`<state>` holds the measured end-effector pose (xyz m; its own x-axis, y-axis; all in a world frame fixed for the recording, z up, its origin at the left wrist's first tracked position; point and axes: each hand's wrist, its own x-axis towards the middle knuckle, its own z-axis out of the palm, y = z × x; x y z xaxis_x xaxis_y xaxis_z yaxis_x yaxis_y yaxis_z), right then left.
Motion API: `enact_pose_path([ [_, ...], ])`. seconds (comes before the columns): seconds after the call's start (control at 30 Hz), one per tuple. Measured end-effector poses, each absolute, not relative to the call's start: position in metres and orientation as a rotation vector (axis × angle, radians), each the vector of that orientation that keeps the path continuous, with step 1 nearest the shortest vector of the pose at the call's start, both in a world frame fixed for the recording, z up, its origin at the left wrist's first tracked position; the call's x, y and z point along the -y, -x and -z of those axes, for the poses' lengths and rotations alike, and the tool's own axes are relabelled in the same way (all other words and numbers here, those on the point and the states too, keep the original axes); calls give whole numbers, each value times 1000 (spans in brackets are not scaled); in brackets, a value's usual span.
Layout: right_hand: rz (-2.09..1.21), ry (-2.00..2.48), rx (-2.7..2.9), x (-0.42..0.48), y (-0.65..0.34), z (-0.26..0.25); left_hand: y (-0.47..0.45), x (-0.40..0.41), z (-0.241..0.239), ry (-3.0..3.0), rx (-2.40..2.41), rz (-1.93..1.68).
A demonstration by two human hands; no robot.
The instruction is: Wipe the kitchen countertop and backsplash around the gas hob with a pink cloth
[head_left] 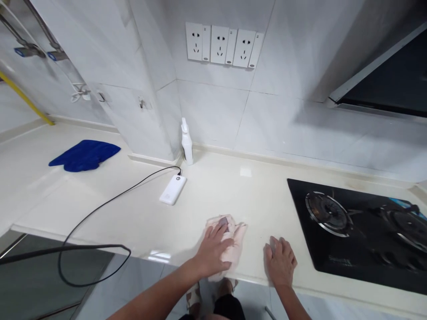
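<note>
My left hand (213,253) lies spread on a crumpled pale pink cloth (236,244), pressing it against the cream countertop (133,222). A small grey patch (223,221) shows by the fingertips; what it is cannot be made out. Part of the cloth is hidden under the palm, and its lower end reaches the counter's front edge. To the right, my right hand (282,262) rests on the bare counter with slightly bent fingers. Nothing is visible in it, and the black gas stove (300,222) is just to its right.
A white power bank (173,190) with a black cable (100,206) lies left of centre. Behind it, a white spray bottle (187,144) stands by the wall corner. A blue cloth (85,155) lies far left. Sockets (220,44) and a range hood (383,84) are on the wall.
</note>
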<state>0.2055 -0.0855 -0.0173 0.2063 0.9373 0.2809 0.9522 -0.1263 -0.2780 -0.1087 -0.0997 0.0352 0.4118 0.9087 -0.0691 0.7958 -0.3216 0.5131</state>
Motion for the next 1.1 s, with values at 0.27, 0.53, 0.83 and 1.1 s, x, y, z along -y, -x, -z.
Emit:
enact_pose_path([
  [0.27, -323, 1716, 1876, 69, -109, -12, 178, 89, -33, -2087, -1721, -468],
  [0.53, -608, 1446, 2415, 102, 27, -44, 249, 104, -31, -2100, -1845, -847],
  [0.83, -321, 1327, 2424, 70, 41, -14, 281, 96, -8, -2651, -1921, -753],
  [1.1, -330, 1406, 2530, -57, 52, -31, 272, 99, -19, -2780, -2008, -705],
])
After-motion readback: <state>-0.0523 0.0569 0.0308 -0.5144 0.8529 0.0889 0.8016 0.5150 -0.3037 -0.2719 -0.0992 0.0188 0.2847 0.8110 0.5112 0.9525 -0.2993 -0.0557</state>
